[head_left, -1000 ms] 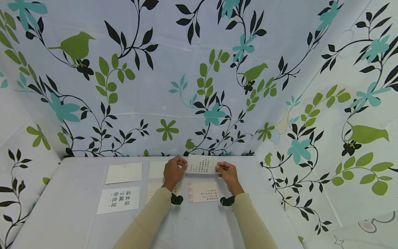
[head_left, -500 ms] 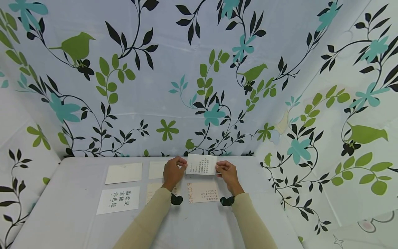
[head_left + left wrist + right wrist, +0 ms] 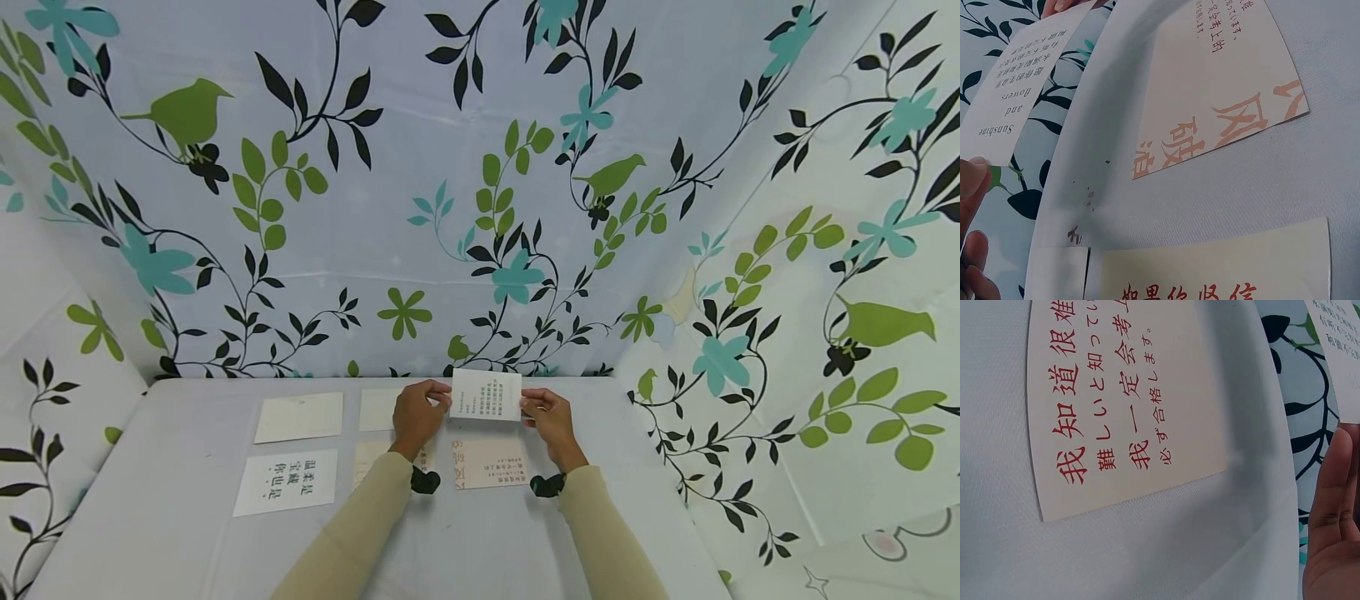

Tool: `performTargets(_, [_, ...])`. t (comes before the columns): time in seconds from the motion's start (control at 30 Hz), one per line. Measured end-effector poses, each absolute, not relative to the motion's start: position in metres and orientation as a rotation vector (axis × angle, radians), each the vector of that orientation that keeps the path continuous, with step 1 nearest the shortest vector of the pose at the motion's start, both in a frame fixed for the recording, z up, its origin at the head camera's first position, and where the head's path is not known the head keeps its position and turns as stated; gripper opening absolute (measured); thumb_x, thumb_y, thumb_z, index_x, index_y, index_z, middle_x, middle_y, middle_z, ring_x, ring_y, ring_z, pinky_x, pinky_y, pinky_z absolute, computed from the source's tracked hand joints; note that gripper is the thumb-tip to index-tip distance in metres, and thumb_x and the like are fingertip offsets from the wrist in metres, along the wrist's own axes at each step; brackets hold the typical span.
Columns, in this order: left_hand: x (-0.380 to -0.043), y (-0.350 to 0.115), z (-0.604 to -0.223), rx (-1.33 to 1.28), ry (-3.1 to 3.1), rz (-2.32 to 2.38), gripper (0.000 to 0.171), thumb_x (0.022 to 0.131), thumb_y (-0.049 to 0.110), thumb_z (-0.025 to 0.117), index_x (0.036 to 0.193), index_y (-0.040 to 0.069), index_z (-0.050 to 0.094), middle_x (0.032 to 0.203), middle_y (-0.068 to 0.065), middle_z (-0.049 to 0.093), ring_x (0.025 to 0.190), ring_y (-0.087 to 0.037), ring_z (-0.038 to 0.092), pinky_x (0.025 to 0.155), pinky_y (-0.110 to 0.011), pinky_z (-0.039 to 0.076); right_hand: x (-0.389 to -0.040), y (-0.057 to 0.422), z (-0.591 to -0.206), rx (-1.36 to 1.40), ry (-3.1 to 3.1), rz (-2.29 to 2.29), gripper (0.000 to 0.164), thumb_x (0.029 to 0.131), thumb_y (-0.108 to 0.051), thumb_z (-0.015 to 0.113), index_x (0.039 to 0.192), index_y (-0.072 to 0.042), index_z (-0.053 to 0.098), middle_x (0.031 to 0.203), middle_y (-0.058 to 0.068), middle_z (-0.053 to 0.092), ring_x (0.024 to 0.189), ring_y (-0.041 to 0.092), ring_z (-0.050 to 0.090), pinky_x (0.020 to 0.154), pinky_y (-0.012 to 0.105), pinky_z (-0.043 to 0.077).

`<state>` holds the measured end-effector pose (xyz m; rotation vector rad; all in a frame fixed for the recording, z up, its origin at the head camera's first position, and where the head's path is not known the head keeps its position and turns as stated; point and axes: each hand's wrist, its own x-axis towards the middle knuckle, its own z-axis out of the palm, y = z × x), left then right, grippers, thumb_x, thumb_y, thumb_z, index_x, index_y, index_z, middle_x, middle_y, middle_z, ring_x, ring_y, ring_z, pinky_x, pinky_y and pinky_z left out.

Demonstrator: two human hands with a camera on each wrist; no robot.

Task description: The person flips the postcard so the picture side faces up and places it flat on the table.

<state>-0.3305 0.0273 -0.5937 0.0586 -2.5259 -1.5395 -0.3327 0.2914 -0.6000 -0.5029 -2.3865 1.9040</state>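
Pinching raised card (image 3: 486, 395), opposite edges: left hand (image 3: 416, 418), right hand (image 3: 552, 423).

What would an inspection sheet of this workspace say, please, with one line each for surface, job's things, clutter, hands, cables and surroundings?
Surface: white table; one small dark mark shows in the left wrist view.
Job's things: raised card; peach card lying nearer the person; four other cards further left, two partly hidden.
Clutter: nothing seen.
Hands: left hand pinches the raised card's left edge, right hand its right edge.
Cables: nothing seen.
Surroundings: leaf-and-bird patterned sheeting behind and at both sides.
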Motion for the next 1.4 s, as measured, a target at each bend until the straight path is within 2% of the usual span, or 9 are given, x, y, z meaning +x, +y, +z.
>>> performTargets(0.7, [-0.3362,0.0267,-0.6045,0.046,-2.569,-1.538,0.021,0.091,0.014,0.083,0.111,0.020,0.082,0.089,0.001,0.077,0.072,-0.015,0.056,0.067,-0.031,0.041,-0.3320,0.2919,-0.6000,-0.498,-2.407,1.911,0.025,0.099,-0.010,0.073,0.122,-0.017,0.080,0.112,0.008,0.076,0.094,0.022,0.074,0.081,0.032,0.062])
performTargets(1.13, [-0.3323,0.0267,-0.6020,-0.007,-2.572,-1.514,0.028,0.090,0.013,0.084,0.117,0.017,0.081,0.089,0.001,0.078,0.070,-0.014,0.054,0.065,-0.030,0.040,-0.3296,0.2921,-0.5973,-0.508,-2.420,1.909,0.031,0.099,-0.009,0.073,0.128,-0.018,0.077,0.113,0.008,0.074,0.097,0.024,0.074,0.084,0.032,0.062])
performTargets(1.4, [-0.3323,0.0272,-0.5993,-0.025,-2.585,-1.540,0.036,0.087,0.013,0.086,0.122,0.016,0.080,0.091,0.000,0.080,0.070,-0.015,0.054,0.069,-0.031,0.041,-0.3286,0.2916,-0.5970,-0.492,-2.432,1.910,0.037,0.094,-0.005,0.078,0.129,-0.018,0.077,0.115,0.008,0.073,0.097,0.021,0.074,0.085,0.034,0.062])
